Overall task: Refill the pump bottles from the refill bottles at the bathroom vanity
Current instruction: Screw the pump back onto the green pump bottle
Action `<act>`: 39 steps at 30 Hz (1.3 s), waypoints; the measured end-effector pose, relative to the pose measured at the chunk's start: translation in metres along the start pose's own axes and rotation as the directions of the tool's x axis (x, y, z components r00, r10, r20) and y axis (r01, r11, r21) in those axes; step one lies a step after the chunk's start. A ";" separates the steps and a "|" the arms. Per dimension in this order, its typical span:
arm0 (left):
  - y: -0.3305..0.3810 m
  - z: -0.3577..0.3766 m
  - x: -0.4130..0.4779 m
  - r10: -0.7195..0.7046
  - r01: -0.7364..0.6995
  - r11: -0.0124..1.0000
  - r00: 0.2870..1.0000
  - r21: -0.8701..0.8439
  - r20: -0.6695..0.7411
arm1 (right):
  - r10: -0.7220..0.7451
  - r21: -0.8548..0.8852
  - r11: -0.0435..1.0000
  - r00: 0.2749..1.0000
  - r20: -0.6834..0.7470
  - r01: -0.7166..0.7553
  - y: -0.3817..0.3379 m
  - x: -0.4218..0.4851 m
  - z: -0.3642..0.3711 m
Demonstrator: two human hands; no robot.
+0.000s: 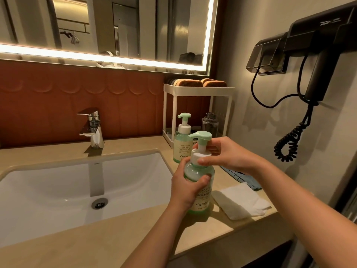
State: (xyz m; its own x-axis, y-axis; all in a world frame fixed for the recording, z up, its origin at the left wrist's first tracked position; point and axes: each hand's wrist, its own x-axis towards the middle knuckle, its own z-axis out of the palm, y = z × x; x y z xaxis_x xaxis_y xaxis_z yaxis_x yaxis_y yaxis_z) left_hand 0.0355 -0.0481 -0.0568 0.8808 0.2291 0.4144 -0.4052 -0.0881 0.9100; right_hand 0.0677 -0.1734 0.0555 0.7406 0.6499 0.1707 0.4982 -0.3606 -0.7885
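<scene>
A green pump bottle (201, 190) with a white collar and a mint pump head stands on the beige counter (135, 225), right of the sink. My left hand (185, 188) is wrapped around its body. My right hand (226, 153) grips the white collar and pump neck from the right. A second, matching pump bottle (182, 144) stands behind it, untouched. Further back, under a white shelf rack, is a clear bottle (210, 123) with no cap on its open neck.
The white sink (58, 182) with a chrome faucet (92, 130) fills the left. A white shelf rack (199, 89) holds sponges at the back right. A folded white cloth (241, 202) and a blue cloth (243, 176) lie right of the bottle. A wall hair dryer (316, 70) hangs with a coiled cord.
</scene>
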 end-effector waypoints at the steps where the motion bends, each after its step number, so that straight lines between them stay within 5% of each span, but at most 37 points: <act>1: 0.000 0.000 0.000 -0.001 0.001 1.000 1.000 0.001 0.002 | 0.007 0.011 1.000 1.000 -0.001 -0.007 0.002 0.000 0.002; 6: 0.000 0.000 0.000 0.003 -0.003 1.000 1.000 0.014 0.000 | 0.003 -0.049 0.999 0.999 -0.037 -0.004 -0.001 -0.001 0.005; 12: -0.002 0.000 0.001 -0.006 0.006 0.999 1.000 0.034 0.008 | 0.034 -0.147 0.987 0.967 -0.252 -0.073 0.006 0.009 0.033; 20: 0.002 -0.004 0.001 -0.032 0.031 0.999 0.998 0.029 0.049 | 0.058 0.218 0.973 0.991 0.119 -0.083 0.011 -0.004 0.018; 26: 0.001 -0.003 0.000 -0.036 0.035 0.999 0.998 0.023 0.050 | 0.020 0.192 0.981 0.980 -0.199 0.019 0.010 0.003 0.020; 29: -0.001 -0.003 0.002 -0.045 0.043 0.998 0.998 0.038 0.045 | 0.121 0.170 0.983 0.953 -0.277 -0.075 0.009 0.011 0.031; 36: 0.001 -0.004 0.001 -0.047 0.046 0.999 0.998 0.030 0.051 | 0.094 0.221 0.969 0.993 0.067 -0.106 0.012 -0.003 0.023; 39: 0.001 -0.004 0.001 -0.042 0.041 0.999 0.998 0.028 0.053 | 0.039 0.233 0.971 0.995 0.094 -0.060 0.020 -0.013 0.013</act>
State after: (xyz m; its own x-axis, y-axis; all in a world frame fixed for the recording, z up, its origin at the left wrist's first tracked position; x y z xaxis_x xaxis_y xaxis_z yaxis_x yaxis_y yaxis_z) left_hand 0.0349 -0.0441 -0.0558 0.9089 0.1810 0.3758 -0.3619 -0.1057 0.9262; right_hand 0.0619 -0.1798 0.0298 0.7141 0.6951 0.0836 0.3343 -0.2335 -0.9131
